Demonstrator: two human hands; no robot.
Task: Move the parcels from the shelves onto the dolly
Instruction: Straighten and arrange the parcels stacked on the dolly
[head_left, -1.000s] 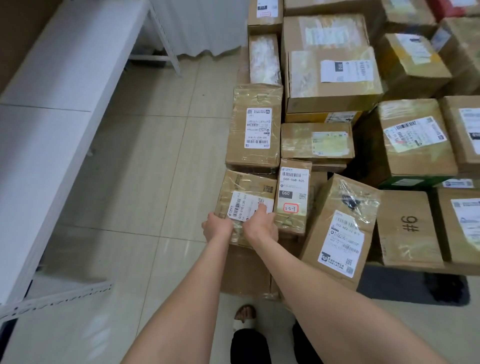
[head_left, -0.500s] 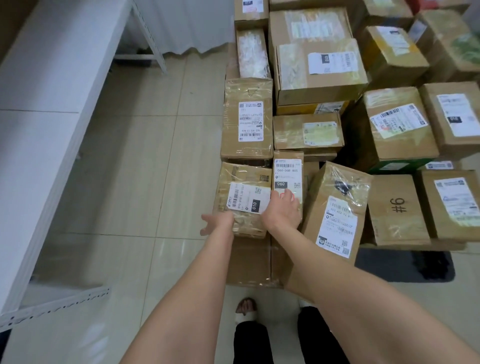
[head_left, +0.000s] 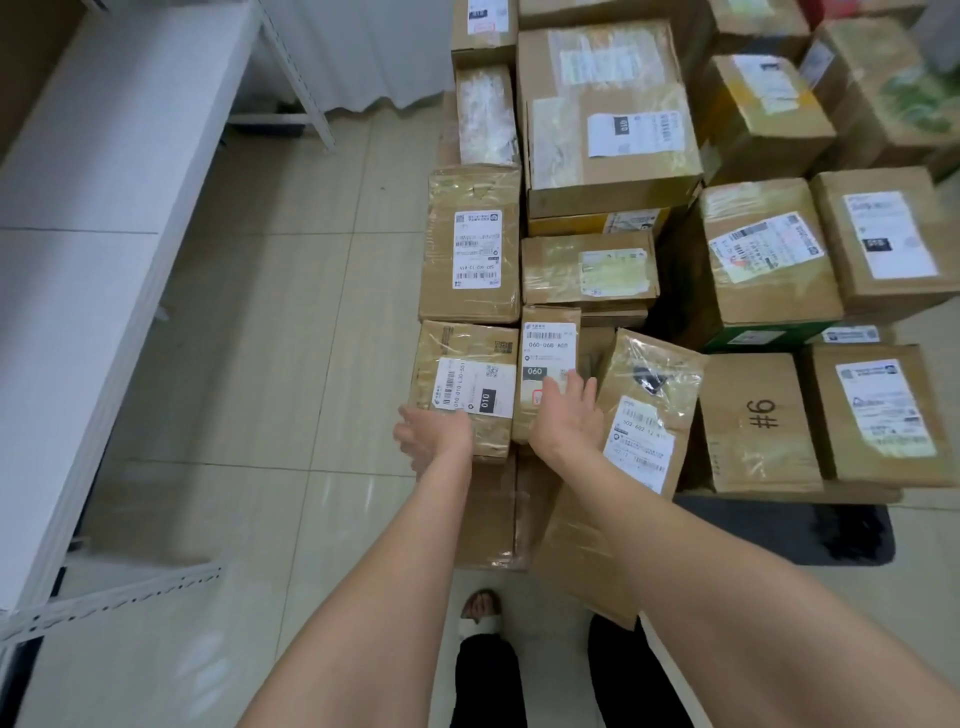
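Observation:
A taped brown parcel (head_left: 467, 364) with a white label marked 010 lies on top of the stacked parcels in front of me. My left hand (head_left: 431, 441) is at its near edge, fingers relaxed and holding nothing. A narrow parcel (head_left: 548, 343) labelled 060 stands right beside it. My right hand (head_left: 566, 415) lies with straight fingers against the lower part of that narrow parcel. To the right leans a parcel (head_left: 644, 410) wrapped in clear film. The dolly (head_left: 789, 525) shows only as a dark platform under the pile.
Many more cardboard parcels (head_left: 608, 145) are piled to the back and right, one marked #6 (head_left: 758, 421). A white shelf unit (head_left: 78, 218) runs along the left. Tiled floor (head_left: 249, 364) lies between shelf and pile. My feet are at the bottom.
Both hands have let go of the 010 parcel, which now rests on the pile. My right hand has slid right onto the 060 parcel and opened flat.

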